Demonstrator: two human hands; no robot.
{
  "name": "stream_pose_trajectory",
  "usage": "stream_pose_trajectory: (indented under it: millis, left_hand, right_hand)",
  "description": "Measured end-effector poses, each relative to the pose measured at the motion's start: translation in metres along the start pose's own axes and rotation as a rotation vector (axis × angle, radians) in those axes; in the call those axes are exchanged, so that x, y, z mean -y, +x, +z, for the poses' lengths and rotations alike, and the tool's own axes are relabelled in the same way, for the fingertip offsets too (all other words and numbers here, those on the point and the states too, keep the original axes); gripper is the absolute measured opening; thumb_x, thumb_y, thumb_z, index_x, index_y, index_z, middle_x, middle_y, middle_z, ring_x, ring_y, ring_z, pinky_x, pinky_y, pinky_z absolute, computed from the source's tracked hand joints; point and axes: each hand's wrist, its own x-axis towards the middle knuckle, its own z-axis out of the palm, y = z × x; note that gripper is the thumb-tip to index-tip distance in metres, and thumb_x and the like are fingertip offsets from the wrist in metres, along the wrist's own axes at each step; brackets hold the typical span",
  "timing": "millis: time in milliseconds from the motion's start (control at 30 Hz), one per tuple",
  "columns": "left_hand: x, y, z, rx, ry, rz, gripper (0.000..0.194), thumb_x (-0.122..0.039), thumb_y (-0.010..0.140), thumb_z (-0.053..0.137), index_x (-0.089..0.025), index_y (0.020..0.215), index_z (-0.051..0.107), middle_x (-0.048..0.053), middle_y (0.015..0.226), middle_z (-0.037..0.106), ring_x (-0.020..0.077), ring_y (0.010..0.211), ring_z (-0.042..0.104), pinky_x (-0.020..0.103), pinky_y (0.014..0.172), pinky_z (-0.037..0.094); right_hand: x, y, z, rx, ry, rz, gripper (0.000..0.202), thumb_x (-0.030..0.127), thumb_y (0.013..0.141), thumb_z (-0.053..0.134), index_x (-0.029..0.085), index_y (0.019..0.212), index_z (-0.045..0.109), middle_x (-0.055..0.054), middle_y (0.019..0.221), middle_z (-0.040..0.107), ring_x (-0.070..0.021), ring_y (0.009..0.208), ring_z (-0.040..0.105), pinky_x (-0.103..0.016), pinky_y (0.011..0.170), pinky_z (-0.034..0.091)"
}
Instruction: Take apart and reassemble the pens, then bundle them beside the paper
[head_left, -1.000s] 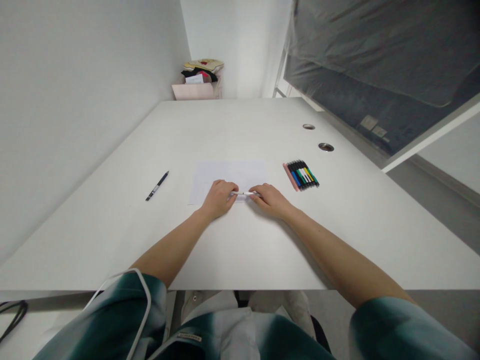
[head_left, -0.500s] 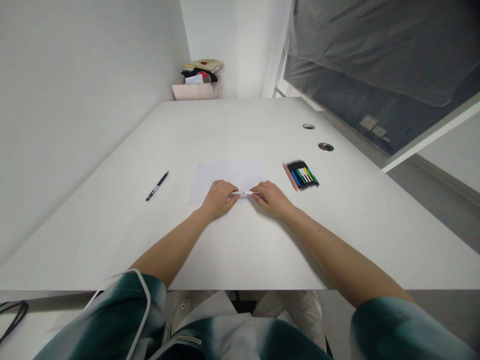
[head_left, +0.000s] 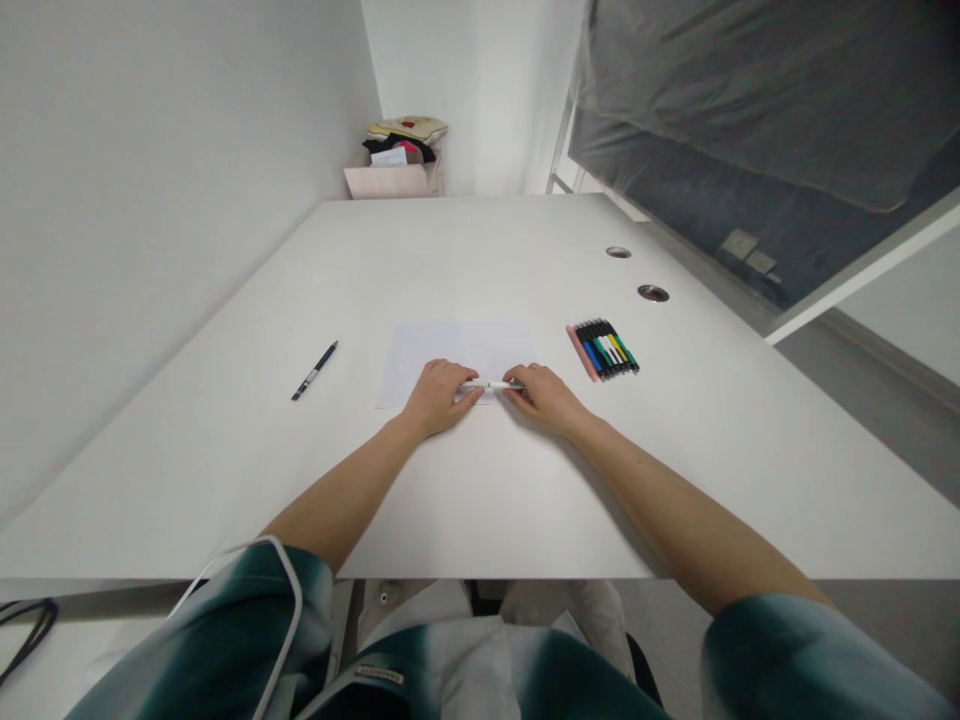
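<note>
A slim white pen (head_left: 491, 385) lies level between my two hands, over the near part of a white sheet of paper (head_left: 457, 345). My left hand (head_left: 440, 398) grips its left end between thumb and fingers, with the wrist close to the table. The right end is pinched by my right hand (head_left: 546, 398), whose fingers cover its tip. Only the middle of the pen shows.
A dark pen (head_left: 315, 371) lies on the white table (head_left: 487, 500) at the left. Right of the paper is a row of several coloured markers (head_left: 606, 348). Two round holes (head_left: 653, 293) sit farther right. A box with cloth (head_left: 386, 182) stands beyond the far edge.
My left thumb has shifted slightly to the right along the pen. Both hands otherwise stay in place, and my legs under the table have moved a little.
</note>
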Motion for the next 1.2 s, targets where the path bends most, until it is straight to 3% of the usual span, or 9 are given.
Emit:
stream_pose_trajectory:
  millis: [200,367,500,667,833,1200]
  left_hand:
    - [0.001,0.000,0.002,0.026,0.031,0.022,0.020,-0.030,0.090,0.051,-0.018,0.097,0.065,0.007,0.096,0.070,0.0219,0.092,0.060,0.042,0.097,0.039]
    - [-0.001,0.001,0.001,0.039,0.039,0.006,0.017,-0.027,0.088,0.052,-0.019,0.098,0.063,0.006,0.096,0.070,0.0222,0.093,0.060,0.042,0.098,0.039]
    - [-0.001,0.001,0.001,0.035,0.032,-0.001,0.016,-0.025,0.087,0.053,-0.019,0.098,0.062,0.006,0.096,0.070,0.0222,0.093,0.061,0.043,0.100,0.039]
    - [0.000,-0.001,0.002,0.012,0.010,-0.004,0.026,-0.029,0.088,0.054,-0.017,0.110,0.062,0.007,0.106,0.071,0.0223,0.101,0.062,0.044,0.105,0.035]
    - [-0.001,0.000,0.001,0.036,0.029,-0.019,0.026,-0.029,0.094,0.045,-0.018,0.104,0.066,0.007,0.099,0.072,0.0222,0.095,0.062,0.044,0.099,0.039]
    - [0.003,0.000,0.003,0.010,0.025,0.047,0.020,-0.028,0.091,0.051,-0.016,0.098,0.065,0.008,0.096,0.069,0.0220,0.093,0.060,0.041,0.093,0.042]
  right_hand:
    - [-0.001,0.001,-0.001,-0.016,-0.002,-0.060,0.023,0.028,0.091,0.050,0.014,0.100,0.066,-0.011,0.093,0.068,-0.0235,0.086,0.057,-0.035,0.079,0.038]
    - [0.001,0.001,0.000,0.027,-0.012,-0.068,0.032,0.029,0.096,0.040,0.014,0.097,0.068,-0.012,0.090,0.069,-0.0235,0.085,0.058,-0.035,0.077,0.039]
    - [0.001,0.001,0.002,0.019,0.027,-0.057,0.027,0.032,0.093,0.048,0.015,0.106,0.064,-0.010,0.086,0.068,-0.0231,0.083,0.057,-0.034,0.077,0.039]
    - [0.001,0.001,0.004,0.003,0.007,-0.024,0.019,0.026,0.089,0.053,0.015,0.103,0.061,-0.009,0.080,0.064,-0.0219,0.078,0.054,-0.033,0.073,0.038]
    - [-0.001,0.000,0.005,-0.045,0.029,-0.019,0.018,0.024,0.087,0.056,0.015,0.102,0.060,-0.009,0.082,0.064,-0.0221,0.079,0.054,-0.033,0.074,0.038]
    - [-0.009,0.001,0.006,-0.108,0.013,-0.111,0.014,0.026,0.088,0.056,0.017,0.094,0.064,-0.010,0.090,0.067,-0.0236,0.085,0.055,-0.035,0.079,0.039]
